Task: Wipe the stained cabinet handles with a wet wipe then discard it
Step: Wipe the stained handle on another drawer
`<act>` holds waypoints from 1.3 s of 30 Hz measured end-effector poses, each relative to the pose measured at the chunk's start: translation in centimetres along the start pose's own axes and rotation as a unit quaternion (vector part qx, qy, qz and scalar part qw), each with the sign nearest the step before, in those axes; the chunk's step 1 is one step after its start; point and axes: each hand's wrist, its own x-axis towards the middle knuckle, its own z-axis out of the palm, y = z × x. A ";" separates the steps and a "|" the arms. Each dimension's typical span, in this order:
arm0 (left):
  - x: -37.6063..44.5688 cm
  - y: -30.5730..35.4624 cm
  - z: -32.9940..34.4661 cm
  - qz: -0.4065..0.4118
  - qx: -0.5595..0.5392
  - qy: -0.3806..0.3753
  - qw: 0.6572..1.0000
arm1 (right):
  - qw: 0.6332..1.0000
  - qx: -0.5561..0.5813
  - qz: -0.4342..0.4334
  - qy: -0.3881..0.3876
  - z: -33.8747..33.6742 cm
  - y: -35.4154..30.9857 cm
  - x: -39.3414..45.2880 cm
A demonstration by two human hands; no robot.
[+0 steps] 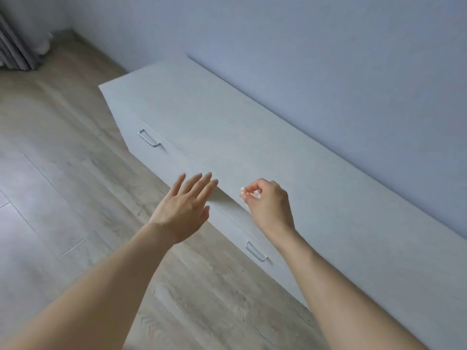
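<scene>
White laminate covers a long low cabinet [227, 127] standing against a pale wall [328, 59] on a grey wood-grain floor [63, 173]. Two drawer fronts are visible along its front face, each with a metal bar handle: the far handle [149, 138] toward the cabinet's left end and the near handle [256, 251] below the right forearm. Both drawers are closed; their contents cannot be seen.

Left hand [182, 209] is extended flat, fingers straight and slightly spread, holding nothing, its fingertips at the cabinet's front top edge; contact cannot be confirmed. Right hand [267, 205] is curled into a loose fist over the same edge, gripping a crumpled white wet wipe [249, 194], which protrudes between the fingers. The wipe is well apart from the far handle and nearer the near handle, touching neither.

Grey curtain [15, 46] hangs in the far left corner.
</scene>
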 end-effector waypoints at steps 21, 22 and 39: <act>1.6 -31.6 -9.0 0.068 0.077 -0.119 0.988 | 0.992 0.082 0.080 0.056 16.4 -27.8 8.4; 2.7 -32.5 -8.7 0.073 0.084 -0.120 0.986 | 0.991 0.082 0.086 0.061 16.7 -27.8 9.6; 16.6 -44.2 1.3 0.182 0.080 -0.124 0.972 | 0.975 0.107 0.167 0.098 25.7 -27.8 23.9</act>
